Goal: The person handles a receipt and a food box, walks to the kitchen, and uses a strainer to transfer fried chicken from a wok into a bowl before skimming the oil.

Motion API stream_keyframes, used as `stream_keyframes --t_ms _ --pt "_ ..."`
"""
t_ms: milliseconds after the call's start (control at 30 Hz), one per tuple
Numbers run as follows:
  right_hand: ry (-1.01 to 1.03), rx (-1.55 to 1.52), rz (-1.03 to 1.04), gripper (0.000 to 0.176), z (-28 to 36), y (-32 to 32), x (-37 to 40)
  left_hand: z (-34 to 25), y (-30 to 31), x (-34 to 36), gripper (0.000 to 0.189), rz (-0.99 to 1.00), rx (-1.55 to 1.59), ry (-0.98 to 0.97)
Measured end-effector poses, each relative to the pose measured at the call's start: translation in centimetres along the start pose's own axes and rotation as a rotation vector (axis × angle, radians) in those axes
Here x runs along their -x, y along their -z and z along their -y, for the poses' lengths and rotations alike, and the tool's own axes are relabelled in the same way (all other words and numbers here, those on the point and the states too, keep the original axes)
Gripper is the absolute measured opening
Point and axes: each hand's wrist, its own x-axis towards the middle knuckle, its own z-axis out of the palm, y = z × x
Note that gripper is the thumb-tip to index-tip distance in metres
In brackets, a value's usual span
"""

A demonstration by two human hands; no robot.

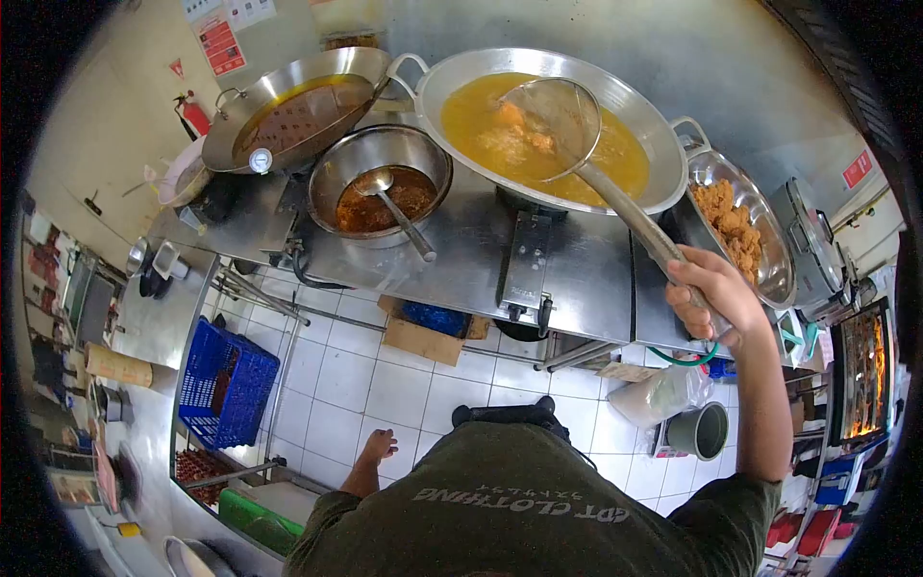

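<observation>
My right hand point(716, 293) is wrapped round the long metal handle of a mesh skimmer point(625, 202). The skimmer's round basket reaches into a wide wok point(663, 192) of yellow frying oil point(615, 163). Orange-brown fried pieces point(514, 120) lie in the bubbling oil beside and partly behind the mesh. To the right, near my right hand, a steel bowl point(781, 279) holds a heap of crisp brown fried pieces point(729, 226). My left hand point(380, 444) hangs low at my side above the tiled floor, fingers loosely curled, holding nothing visible.
A second wok point(226, 144) with dark oil and a dial thermometer point(261, 161) stands left. Before it, a steel bowl point(322, 183) holds reddish-brown sauce and a ladle point(404, 226). A blue crate point(197, 385), cardboard box point(423, 341) and grey bucket point(697, 430) sit lower down.
</observation>
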Motion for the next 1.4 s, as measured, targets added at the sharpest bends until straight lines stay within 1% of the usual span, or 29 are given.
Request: stream_keyframes --t_ms 67,133,200,233,267,300,367,400,500,600,700,800,900,933,967,1033,1067,1100,1133,1167,1200,1267,1300,1333,1367,1400 --pt "0.029 -0.056 0.015 0.022 -0.5 -0.4 0.7 -0.4 -0.2 -0.4 0.043 0.017 0.023 -0.016" --pt "0.066 -0.143 0.008 0.022 -1.6 -0.5 1.4 -1.2 -0.3 -0.3 0.044 -0.048 0.123 0.086" --pt "0.086 -0.21 0.025 0.031 -2.6 -0.3 1.8 -5.0 -1.9 1.9 0.045 -0.192 0.307 0.3" --pt "0.097 -0.242 0.033 0.036 -3.0 -0.2 1.9 -6.2 -2.5 2.9 0.045 -0.203 0.278 0.313" --pt "0.099 -0.275 0.072 0.029 -3.5 0.0 1.9 -6.8 -3.0 3.3 0.045 -0.214 0.248 0.326" --pt "0.104 -0.329 0.095 0.03 -3.9 0.0 1.9 -7.5 -3.1 3.8 0.045 -0.226 0.215 0.34" --pt "0.111 -0.44 0.14 0.033 -4.7 0.0 1.9 -7.4 -2.9 3.9 0.045 -0.194 0.171 0.333" --pt "0.102 -0.5 0.132 0.036 -4.8 -0.2 2.0 -7.4 -2.9 3.9 0.045 -0.177 0.149 0.328" --pt "0.133 -0.46 0.133 0.037 -5.1 -0.4 2.2 -7.7 -2.7 3.8 0.045 -0.162 0.138 0.329" --pt "0.146 -0.531 0.138 0.037 -5.0 -0.3 2.2 -8.9 -2.8 4.6 0.045 -0.204 0.122 0.31" --pt "0.178 -0.54 0.13 0.037 -4.8 0.0 2.0 -8.4 -2.6 4.6 0.044 -0.222 0.173 0.288" --pt "0.196 -0.582 0.101 0.037 -5.2 0.0 1.3 -6.6 -2.5 3.8 0.043 -0.23 0.285 0.328" --pt "0.151 -0.536 0.058 0.036 -4.6 0.2 0.3 -6.0 -3.1 5.0 0.044 -0.227 0.272 0.317" --pt "0.138 -0.69 0.137 0.036 -3.6 0.8 0.6 -6.4 -3.5 5.9 0.044 -0.233 0.244 0.334" --pt "0.155 -0.679 0.157 0.045 -2.5 0.8 1.3 -6.1 -3.8 6.8 0.043 -0.229 0.237 0.34" --pt "0.221 -0.479 0.105 0.043 -2.9 0.6 1.0 -6.6 -4.0 6.9 0.043 -0.224 0.224 0.332" --pt "0.229 -0.478 0.094 0.04 -4.0 0.3 0.0 -5.7 -4.2 6.6 0.043 -0.242 0.276 0.339" --pt "0.23 -0.48 0.075 0.037 -5.8 -0.2 -1.3 -4.3 -3.8 6.3 0.042 -0.176 0.381 0.329" --pt "0.192 -0.515 0.067 0.037 -7.3 -1.4 -2.3 -0.9 -3.0 4.6 0.042 -0.106 0.483 0.321" --pt "0.166 -0.57 0.1 0.036 -7.6 -2.0 -2.7 0.7 -2.8 3.5 0.042 -0.035 0.585 0.31" --pt "0.152 -0.621 0.153 0.035 -6.6 -0.9 -2.6 -0.9 -3.5 4.2 0.04 -0.126 0.526 0.386" --pt "0.096 -0.774 0.233 0.033 -3.3 0.8 -1.6 -2.5 -4.3 5.5 0.039 -0.175 0.442 0.369" --pt "0.058 -0.892 0.215 0.033 -2.3 0.4 -1.5 -3.4 -4.1 6.0 0.039 -0.2 0.395 0.355" --pt "0.094 -0.825 0.208 0.033 -2.4 0.5 -1.5 -3.7 -3.5 6.0 0.04 -0.124 0.175 0.133" --pt "0.133 -0.75 0.204 0.033 -2.4 0.6 -1.8 -4.0 -2.9 6.0 0.04 -0.097 -0.036 -0.097" --pt "0.177 -0.718 0.191 0.033 -2.6 0.6 -1.9 -4.4 -3.4 5.5 0.04 -0.182 0.164 0.119"
